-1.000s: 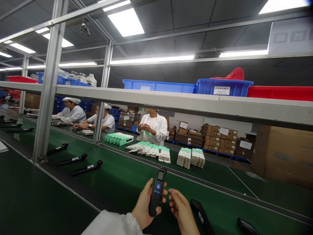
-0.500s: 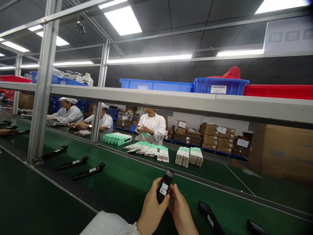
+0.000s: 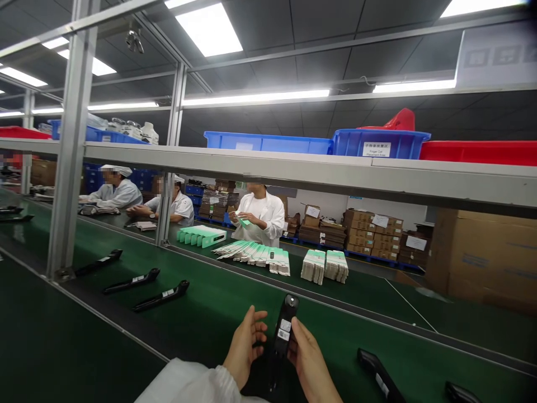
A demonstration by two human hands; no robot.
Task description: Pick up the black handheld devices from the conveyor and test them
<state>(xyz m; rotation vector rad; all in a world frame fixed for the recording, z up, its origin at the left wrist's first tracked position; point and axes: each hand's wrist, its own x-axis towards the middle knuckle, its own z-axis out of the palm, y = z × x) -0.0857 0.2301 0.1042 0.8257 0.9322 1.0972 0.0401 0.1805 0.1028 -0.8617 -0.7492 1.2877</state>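
Note:
A long black handheld device [image 3: 283, 336] with white labels stands nearly upright over the green belt [image 3: 235, 305]. My right hand [image 3: 311, 358] grips it from the right, thumb along its edge. Just left of the device, my left hand [image 3: 246, 344] is open, its fingers apart and slightly curled, with a gap between it and the device. Similar black devices lie on the belt: one nearest my right hand [image 3: 380, 374], another at the lower right edge [image 3: 460, 393], and several to the left, such as this labelled device [image 3: 161, 295].
A metal post [image 3: 75, 151] and a long shelf [image 3: 268, 168] with blue bins [image 3: 268, 143] stand ahead. Across the belt, green-and-white folded cartons [image 3: 260, 257] and carton stacks [image 3: 314, 267] lie before a person in white [image 3: 268, 215]. Two more people sit at left.
My left hand has let go of the device and moved left, opening. The right hand now holds it. Devices on the belt have shifted right. The person opposite now handles a green piece.

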